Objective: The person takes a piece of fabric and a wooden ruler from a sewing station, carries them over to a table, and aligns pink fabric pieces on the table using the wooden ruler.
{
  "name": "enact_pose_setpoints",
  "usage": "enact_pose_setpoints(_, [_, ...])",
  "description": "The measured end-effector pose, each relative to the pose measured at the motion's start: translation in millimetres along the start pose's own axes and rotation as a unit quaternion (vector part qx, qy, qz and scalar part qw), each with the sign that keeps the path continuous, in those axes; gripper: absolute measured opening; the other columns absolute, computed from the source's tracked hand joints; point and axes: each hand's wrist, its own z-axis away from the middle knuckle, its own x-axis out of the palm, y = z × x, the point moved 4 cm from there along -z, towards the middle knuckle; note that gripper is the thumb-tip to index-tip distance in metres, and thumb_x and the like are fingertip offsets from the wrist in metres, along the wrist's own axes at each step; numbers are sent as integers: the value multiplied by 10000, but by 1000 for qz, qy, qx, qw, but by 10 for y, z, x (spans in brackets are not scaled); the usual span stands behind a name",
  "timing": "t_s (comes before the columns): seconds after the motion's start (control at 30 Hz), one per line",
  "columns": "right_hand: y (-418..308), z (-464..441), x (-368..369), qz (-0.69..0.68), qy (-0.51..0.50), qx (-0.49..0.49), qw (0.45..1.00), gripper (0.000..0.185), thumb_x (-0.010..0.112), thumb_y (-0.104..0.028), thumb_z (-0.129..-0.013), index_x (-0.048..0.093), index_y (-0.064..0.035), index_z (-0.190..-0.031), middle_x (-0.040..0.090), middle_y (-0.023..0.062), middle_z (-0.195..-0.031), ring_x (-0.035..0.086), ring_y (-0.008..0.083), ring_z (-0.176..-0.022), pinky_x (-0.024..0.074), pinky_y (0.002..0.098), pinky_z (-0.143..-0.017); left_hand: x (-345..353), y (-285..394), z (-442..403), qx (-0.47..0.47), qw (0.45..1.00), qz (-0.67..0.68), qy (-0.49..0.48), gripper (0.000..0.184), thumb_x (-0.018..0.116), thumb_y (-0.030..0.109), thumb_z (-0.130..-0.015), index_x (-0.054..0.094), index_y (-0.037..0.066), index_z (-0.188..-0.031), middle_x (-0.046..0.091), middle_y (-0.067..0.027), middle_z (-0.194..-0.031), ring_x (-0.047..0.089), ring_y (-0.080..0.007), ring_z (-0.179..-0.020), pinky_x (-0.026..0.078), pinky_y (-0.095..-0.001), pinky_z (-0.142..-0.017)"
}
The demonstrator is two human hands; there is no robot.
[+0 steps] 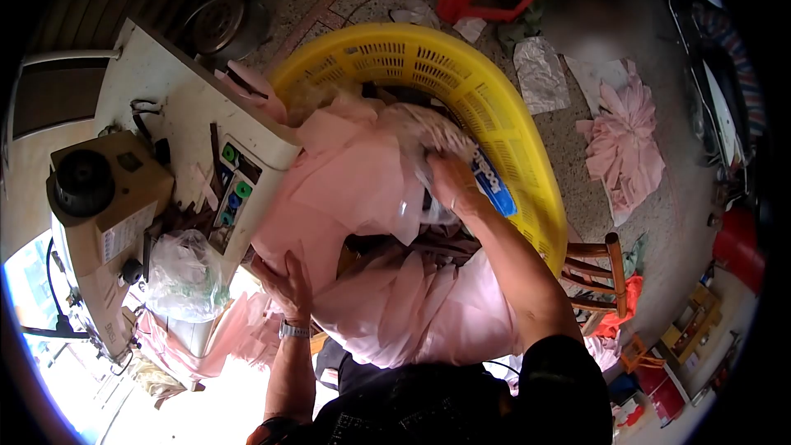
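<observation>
Speckled floor (568,173) spreads over the top and right of the frame, its bare strip giving open room at the outer side of the yellow basket (540,132); the basket's slotted rim curves from upper centre round to centre right; the white tabletop (181,91) stands at left, its corner close to the basket, so the gap between them is narrow; the pink cloth (338,156) fills the centre, partly within the basket and partly over the person's lap; a gathered pink bundle (628,140) lies on the floor at right; a clear plastic bag (189,276) sits at lower left; the left grip (286,287) is open, fingers spread against the cloth's left edge; the right grip (451,180) reaches into the basket, fingers bent at the cloth's sheer upper folds; whether it is closed on them I cannot tell.
</observation>
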Motion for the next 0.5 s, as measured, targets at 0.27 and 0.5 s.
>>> enact_pose_setpoints(0.27, [85,523,199,-20,-114,113,987,338,575,-1,-765,585,74,-1094,659,315,-954,652,459,-943,524,483,-851,13,-6,-17,17,1000,-2,1,577,644,251,-866,422,-63,-1296,524,-288,-1183,544,-414,-1058,431,-501,-926])
enact_pose_setpoints(0.5, [158,602,346,-60,-112,97,987,302,590,-14,-731,573,59,-1024,665,287,-943,651,440,-891,528,468,-813,22,4,-6,21,1000,-8,4,593,647,266,-869,408,-57,-1306,521,-290,-1188,546,-418,-1048,436,-508,-908])
